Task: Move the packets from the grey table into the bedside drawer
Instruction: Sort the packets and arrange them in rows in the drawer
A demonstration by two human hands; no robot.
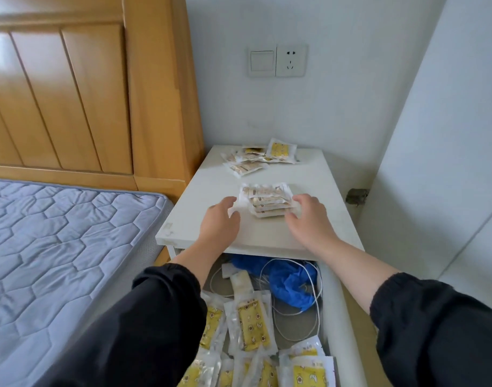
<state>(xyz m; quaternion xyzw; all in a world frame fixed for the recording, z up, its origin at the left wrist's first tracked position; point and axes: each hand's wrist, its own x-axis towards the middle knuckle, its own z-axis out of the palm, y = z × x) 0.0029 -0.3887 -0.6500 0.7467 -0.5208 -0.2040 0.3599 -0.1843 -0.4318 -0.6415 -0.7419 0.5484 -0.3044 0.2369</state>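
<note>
Both hands bracket the stack [267, 201] of packets: left hand [221, 219] pinches its left wrapper edges, right hand [306, 215] curls onto the right side. Stack lies mid grey table [309, 169]; loose packets [256, 159] sit well behind. Drawer [338, 308] open below, part-filled, blue bag [289, 286] at back. Best approach: squeeze evenly inward, lift level so slick wrappers don't fan out, then lower onto the packets already inside.

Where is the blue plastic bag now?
In the head view, the blue plastic bag lies at the back right of the open drawer, beside a white cable.
</note>
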